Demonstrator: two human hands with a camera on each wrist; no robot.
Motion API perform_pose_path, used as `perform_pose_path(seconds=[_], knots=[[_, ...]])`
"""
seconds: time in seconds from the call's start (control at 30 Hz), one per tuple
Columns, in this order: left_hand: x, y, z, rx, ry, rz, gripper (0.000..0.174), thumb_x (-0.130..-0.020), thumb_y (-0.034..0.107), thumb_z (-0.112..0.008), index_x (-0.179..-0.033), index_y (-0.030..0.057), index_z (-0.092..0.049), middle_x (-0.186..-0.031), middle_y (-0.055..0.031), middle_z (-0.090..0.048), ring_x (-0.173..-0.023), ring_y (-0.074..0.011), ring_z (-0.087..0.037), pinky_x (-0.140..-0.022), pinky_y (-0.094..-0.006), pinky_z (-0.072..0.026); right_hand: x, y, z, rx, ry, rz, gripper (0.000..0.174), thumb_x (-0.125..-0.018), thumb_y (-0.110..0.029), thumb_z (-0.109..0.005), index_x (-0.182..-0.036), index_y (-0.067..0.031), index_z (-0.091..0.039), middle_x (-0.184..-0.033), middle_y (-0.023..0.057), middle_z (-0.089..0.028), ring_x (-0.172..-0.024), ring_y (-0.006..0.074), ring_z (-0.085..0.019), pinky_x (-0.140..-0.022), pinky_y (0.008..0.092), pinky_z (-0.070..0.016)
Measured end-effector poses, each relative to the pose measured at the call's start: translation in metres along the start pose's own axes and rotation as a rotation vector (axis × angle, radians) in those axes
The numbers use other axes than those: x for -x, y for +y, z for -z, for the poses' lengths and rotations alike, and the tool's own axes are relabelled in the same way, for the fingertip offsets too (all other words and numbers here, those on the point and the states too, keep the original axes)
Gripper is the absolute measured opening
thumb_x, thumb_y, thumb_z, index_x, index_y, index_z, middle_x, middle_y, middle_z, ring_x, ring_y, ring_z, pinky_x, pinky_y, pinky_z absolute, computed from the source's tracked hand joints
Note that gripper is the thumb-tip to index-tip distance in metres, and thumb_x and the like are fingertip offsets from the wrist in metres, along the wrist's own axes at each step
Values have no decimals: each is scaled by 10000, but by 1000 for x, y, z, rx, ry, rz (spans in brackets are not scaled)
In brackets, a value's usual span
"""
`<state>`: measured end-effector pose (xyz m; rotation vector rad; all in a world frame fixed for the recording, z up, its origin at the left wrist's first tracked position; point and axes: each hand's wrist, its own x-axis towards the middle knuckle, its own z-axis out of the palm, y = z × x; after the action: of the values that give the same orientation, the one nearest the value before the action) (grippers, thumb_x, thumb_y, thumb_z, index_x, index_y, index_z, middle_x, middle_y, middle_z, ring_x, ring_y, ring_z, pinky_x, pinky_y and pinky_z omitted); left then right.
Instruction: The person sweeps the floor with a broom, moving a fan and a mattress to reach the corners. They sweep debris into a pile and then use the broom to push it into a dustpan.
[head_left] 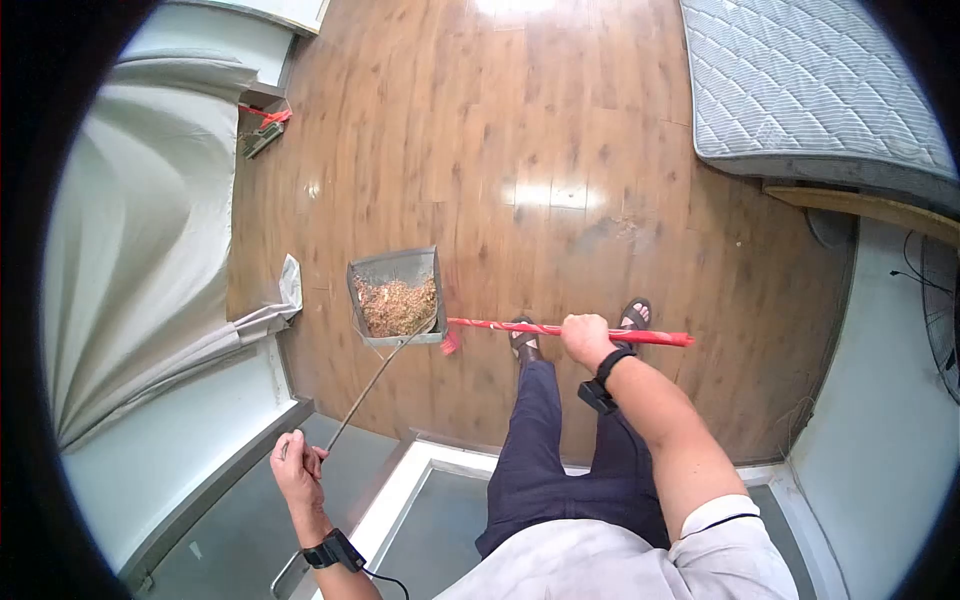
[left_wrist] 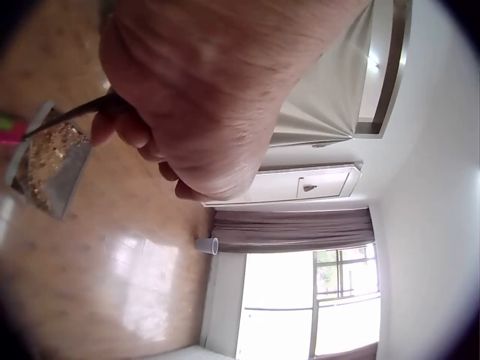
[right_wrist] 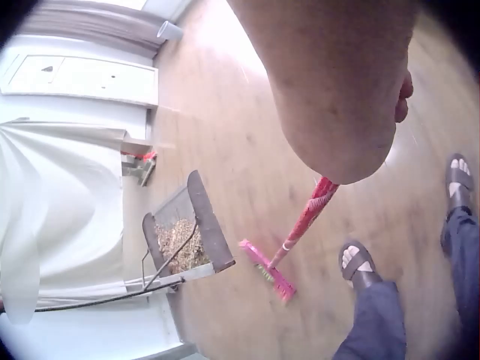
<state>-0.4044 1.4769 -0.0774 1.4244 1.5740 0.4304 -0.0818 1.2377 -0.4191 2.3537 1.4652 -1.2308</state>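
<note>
My left hand [head_left: 298,470] grips the end of a long thin metal handle [head_left: 362,397] that runs to a grey dustpan [head_left: 402,268]. Brown, crumbly debris [head_left: 396,306] lies heaped inside the pan, close over the floor in the head view. In the right wrist view the dustpan [right_wrist: 210,225] appears tilted, its debris [right_wrist: 180,246] still in it. Around the red stick of a broom [head_left: 555,330] my right hand [head_left: 588,340] is wrapped. The broom's pink head [right_wrist: 268,271] is beside the dustpan, low over the floor. My palm hides part of each handle in the wrist views.
A striped mattress [head_left: 830,90] stands at the far right. Pale cloth [head_left: 150,240] drapes along the left, with a red and green-grey item [head_left: 265,135] by its edge. Both sandalled feet [head_left: 635,314] are near the broom. A fan [head_left: 940,300] is at the right wall.
</note>
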Motion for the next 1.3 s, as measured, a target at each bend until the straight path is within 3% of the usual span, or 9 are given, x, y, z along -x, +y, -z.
perform_pose_path(seconds=[0.1,0.2,0.27,0.43,0.53,0.7,0.9,1.1,1.3], knots=[[-8,-17,-10,-4,-16,-7,321,-941,187,-567,-653,100,-455,-473,34,-339,-381,-73,-304,-542,-291,-479,-19,-3,15,79,-7,-63,181,-835,-193,-582,-856,-152,-757,-893,80,-735,-830,238,-721,-662,431,-563],[-19,-37,-19,-12,2,-29,325,-944,185,-567,-649,95,-462,-469,37,-342,-374,-69,-315,-519,-274,-472,-9,54,38,111,-7,-128,222,-884,-280,-582,-900,-133,-748,-916,88,-730,-857,244,-714,-698,418,-561],[-27,-47,-26,-6,-1,-11,326,-944,188,-571,-650,94,-464,-469,38,-344,-373,-67,-316,-514,-269,-468,20,103,64,110,-16,-221,322,-907,-388,-578,-914,-108,-736,-932,109,-723,-899,251,-704,-750,389,-555],[-54,-87,-14,4,-33,51,324,-941,194,-589,-654,99,-473,-474,32,-398,-374,-61,-367,-412,-229,-395,145,184,101,83,-111,-538,438,-938,-417,-495,-979,-28,-694,-1011,181,-692,-965,329,-667,-853,432,-521],[-51,-93,-19,33,-40,34,328,-939,196,-593,-648,103,-475,-478,26,-417,-376,-67,-397,-375,-224,-357,231,227,93,81,-79,-651,468,-936,-438,-489,-951,-16,-690,-958,218,-685,-924,366,-663,-835,460,-519],[-42,-91,-26,59,-44,101,330,-934,187,-589,-641,91,-471,-480,17,-424,-379,-78,-411,-385,-229,-361,289,214,98,-91,-132,-684,528,-937,-465,-451,-956,12,-676,-950,272,-660,-928,437,-632,-835,511,-498],[-23,-78,-41,-75,-122,120,308,-935,202,-591,-671,55,-528,-504,19,-460,-418,-53,-402,-399,-220,-318,140,113,76,-319,2,-480,520,-961,-418,-407,-930,40,-652,-916,308,-643,-912,463,-623,-814,539,-488],[-15,-97,-64,-151,-195,113,285,-912,170,-619,-664,49,-547,-525,41,-465,-455,-26,-394,-418,-211,-324,-40,3,81,-314,89,-268,289,-878,-241,-514,-959,-66,-729,-984,154,-707,-916,309,-695,-793,430,-551],[-31,-111,-91,-318,-336,-59,250,-884,147,-636,-685,8,-577,-543,30,-493,-501,-54,-414,-456,-257,-341,-15,26,105,-338,20,-480,354,-934,-323,-497,-1040,-61,-710,-1070,166,-689,-1028,303,-663,-869,427,-524]])
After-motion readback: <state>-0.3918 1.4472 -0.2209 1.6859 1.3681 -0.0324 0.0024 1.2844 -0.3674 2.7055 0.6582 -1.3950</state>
